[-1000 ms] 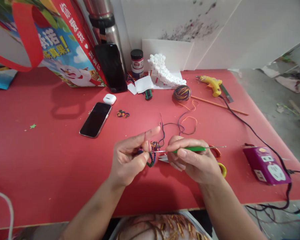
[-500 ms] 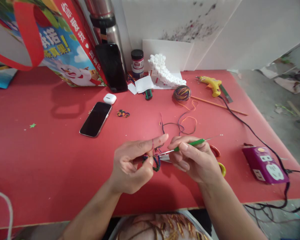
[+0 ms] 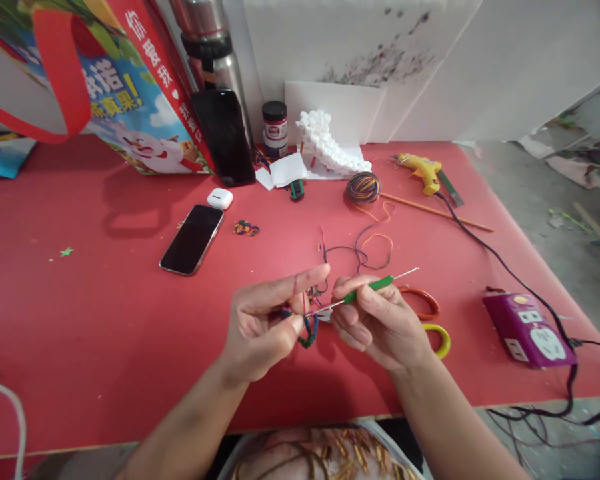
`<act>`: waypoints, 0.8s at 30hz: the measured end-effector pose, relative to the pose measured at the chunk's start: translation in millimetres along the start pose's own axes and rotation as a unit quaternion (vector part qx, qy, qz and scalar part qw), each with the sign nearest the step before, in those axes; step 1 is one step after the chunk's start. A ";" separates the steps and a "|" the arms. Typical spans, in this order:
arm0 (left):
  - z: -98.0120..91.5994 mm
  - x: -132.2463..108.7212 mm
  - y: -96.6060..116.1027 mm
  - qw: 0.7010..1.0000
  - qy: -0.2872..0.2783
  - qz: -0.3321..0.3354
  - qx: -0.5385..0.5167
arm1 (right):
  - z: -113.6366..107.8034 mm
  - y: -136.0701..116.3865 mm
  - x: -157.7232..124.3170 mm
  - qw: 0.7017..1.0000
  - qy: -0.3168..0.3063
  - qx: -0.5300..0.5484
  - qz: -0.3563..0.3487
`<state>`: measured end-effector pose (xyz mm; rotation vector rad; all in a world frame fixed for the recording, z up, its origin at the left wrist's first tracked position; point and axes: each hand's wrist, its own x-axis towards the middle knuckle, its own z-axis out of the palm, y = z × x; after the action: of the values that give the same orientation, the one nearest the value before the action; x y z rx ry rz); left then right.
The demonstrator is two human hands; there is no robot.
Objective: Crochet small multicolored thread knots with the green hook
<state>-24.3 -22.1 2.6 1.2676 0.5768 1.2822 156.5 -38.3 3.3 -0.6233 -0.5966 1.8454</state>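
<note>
My left hand (image 3: pixel 260 327) pinches a small dark crochet piece (image 3: pixel 307 333) between thumb and fingers, its loop hanging below the thumb. Yarn runs over the raised left index finger. A crochet hook (image 3: pixel 373 288) with a green grip is held in my right hand (image 3: pixel 380 320), pen-like, its left tip at the crochet piece. From the hands, multicoloured yarn (image 3: pixel 363 250) trails over the table to a yarn ball (image 3: pixel 363 187). Scissors with orange and yellow handles (image 3: pixel 443 341) lie partly hidden beneath my right hand.
On the red table (image 3: pixel 105 347) lie a phone (image 3: pixel 192 240), an earbud case (image 3: pixel 220 198) and a small crocheted piece (image 3: pixel 247 228). A yellow glue gun (image 3: pixel 420 170) rests at the back right, its cord running past a purple power box (image 3: pixel 530 330). A gift bag (image 3: pixel 145 127) stands at the back left.
My right hand and the hook have shifted left, towards the left hand, showing more of the scissor handles. The left hand still pinches the crochet piece, its index finger slightly further left.
</note>
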 end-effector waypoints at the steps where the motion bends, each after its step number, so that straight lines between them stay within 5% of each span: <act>1: -0.2 -0.2 -1.1 1.000 0.004 -0.004 -0.009 | -0.1 2.4 -0.4 1.000 -0.001 0.008 0.003; 13: 3.1 3.7 5.9 0.996 0.049 -0.060 -0.044 | 1.4 25.2 1.4 0.994 0.019 0.089 0.068; 24: 6.3 -2.8 2.0 0.998 -0.020 -0.040 -0.046 | 3.7 19.4 -2.0 0.997 0.067 0.022 -0.034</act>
<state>-20.3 -27.3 5.4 1.1793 0.5298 1.2012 141.5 -46.9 -6.4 -0.6833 -0.4819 1.7339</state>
